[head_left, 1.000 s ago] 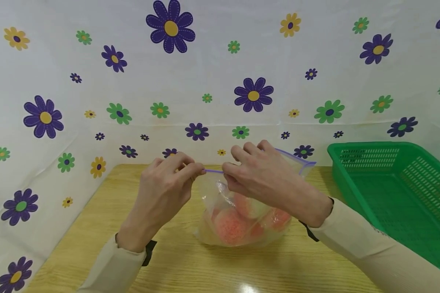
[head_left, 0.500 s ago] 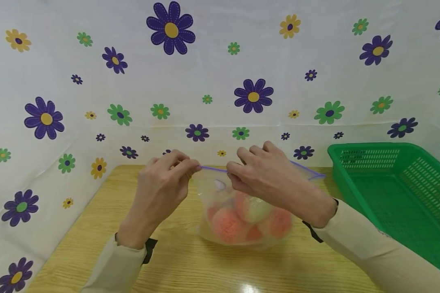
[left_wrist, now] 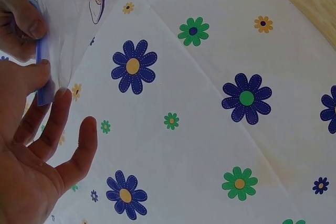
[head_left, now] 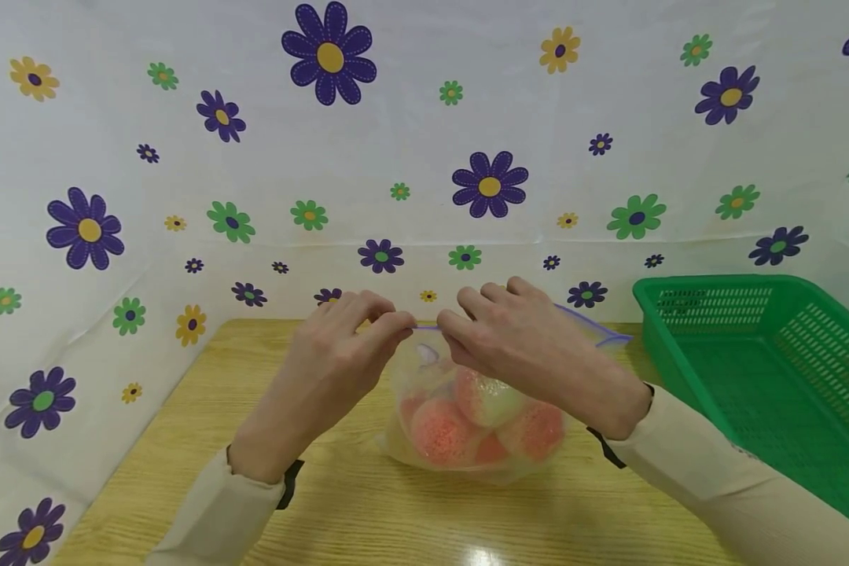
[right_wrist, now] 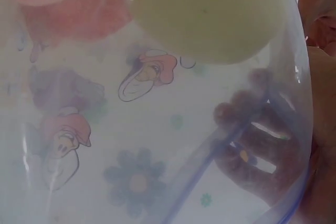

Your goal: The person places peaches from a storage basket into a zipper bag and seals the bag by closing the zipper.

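A clear zip bag (head_left: 409,381) stands on the table with several pink and pale peaches (head_left: 444,432) inside. Along its mouth runs a purple zip strip (head_left: 586,318), spread apart at the right end. My left hand (head_left: 336,365) pinches the strip near its left corner between thumb and fingers. Close beside it, my right hand (head_left: 516,338) pinches the same strip and covers part of the mouth. In the left wrist view the strip's end (left_wrist: 46,90) shows between the left thumb and fingertips. Through the film in the right wrist view, the right hand (right_wrist: 262,148) appears blurred.
A green plastic basket (head_left: 686,393) with slotted sides stands at the right, beside the right forearm. The wooden table (head_left: 368,519) meets a white flowered cloth (head_left: 403,126) hanging at the back and left.
My left hand went slightly left, then came back right, close to my right hand. The right hand has shifted a little to the right, and the bag's right corner sits lower.
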Available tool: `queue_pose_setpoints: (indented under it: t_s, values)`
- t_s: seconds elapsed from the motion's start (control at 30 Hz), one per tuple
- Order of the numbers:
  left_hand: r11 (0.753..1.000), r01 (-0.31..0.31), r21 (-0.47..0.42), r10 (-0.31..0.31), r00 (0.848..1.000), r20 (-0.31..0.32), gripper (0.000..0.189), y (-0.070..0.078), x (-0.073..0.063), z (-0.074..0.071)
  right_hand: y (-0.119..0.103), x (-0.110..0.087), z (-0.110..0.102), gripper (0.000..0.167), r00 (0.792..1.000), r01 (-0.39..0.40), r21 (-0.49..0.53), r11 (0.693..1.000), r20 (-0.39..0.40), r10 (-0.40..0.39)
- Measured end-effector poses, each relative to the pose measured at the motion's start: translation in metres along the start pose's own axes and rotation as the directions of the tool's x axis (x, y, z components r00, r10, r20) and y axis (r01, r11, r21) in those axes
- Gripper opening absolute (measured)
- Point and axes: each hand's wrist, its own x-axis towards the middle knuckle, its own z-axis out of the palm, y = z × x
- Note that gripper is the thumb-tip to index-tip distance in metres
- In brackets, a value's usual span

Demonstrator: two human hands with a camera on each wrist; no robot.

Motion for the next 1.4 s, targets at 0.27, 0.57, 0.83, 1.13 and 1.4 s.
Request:
queue_pose_setpoints:
  t_s: [0.27,0.57,0.83,1.13,1.4]
  values:
    - [1.0,0.01,0.026,-0.011,1.0,0.01,0.012,0.001,-0.001,-0.0001,-0.0017,-0.0006,-0.0007,0.016,1.0,0.013,-0.025,1.0,0.01,-0.013]
    - [0.998,0.058,-0.033,-0.059,0.998,-0.02,0.006,0.0004,-0.0026,0.0011,-0.0041,-0.001,-0.0007,0.018,1.0,-0.012,-0.017,1.0,-0.001,0.012]
    - [0.994,0.087,-0.071,-0.088,0.996,-0.017,0.007,-0.0018,-0.0047,0.0016,-0.0037,-0.0019,-0.0003,0.016,1.0,-0.023,-0.009,1.0,-0.014,0.023]
    - [0.989,0.108,-0.1,-0.109,0.994,-0.009,0.009,-0.0024,-0.006,0.0008,-0.0032,-0.0035,-0.0006,0.015,0.999,-0.036,-0.012,0.999,-0.014,0.036]
    - [0.988,0.116,-0.104,-0.118,0.993,-0.009,0.011,-0.0034,-0.0091,0.0016,-0.0031,-0.0045,-0.0014,0.013,1.0,-0.031,-0.013,0.999,-0.006,0.031]
